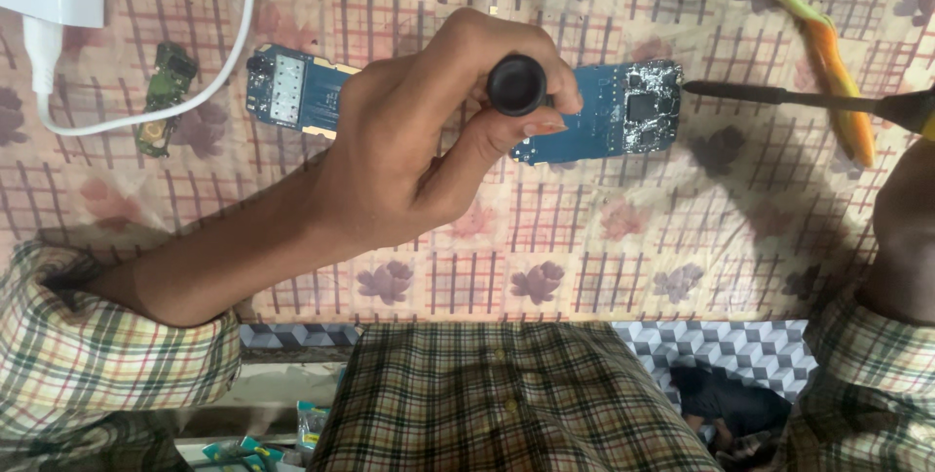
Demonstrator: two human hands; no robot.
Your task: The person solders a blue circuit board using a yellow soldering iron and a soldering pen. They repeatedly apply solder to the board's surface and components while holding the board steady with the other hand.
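Our left hand grips black tool upright over blue board. Our right hand mostly out of view, dark rod pointing at board's chip end. White cable, small green board at left.

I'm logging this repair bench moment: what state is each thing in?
Left hand: closed around black tool handle, held upright.
Blue circuit board: bare, flat on cloth, partly hidden by hand.
Small green board: lying loose.
Dark probe: tip beside board's edge.
Right hand: out of view.
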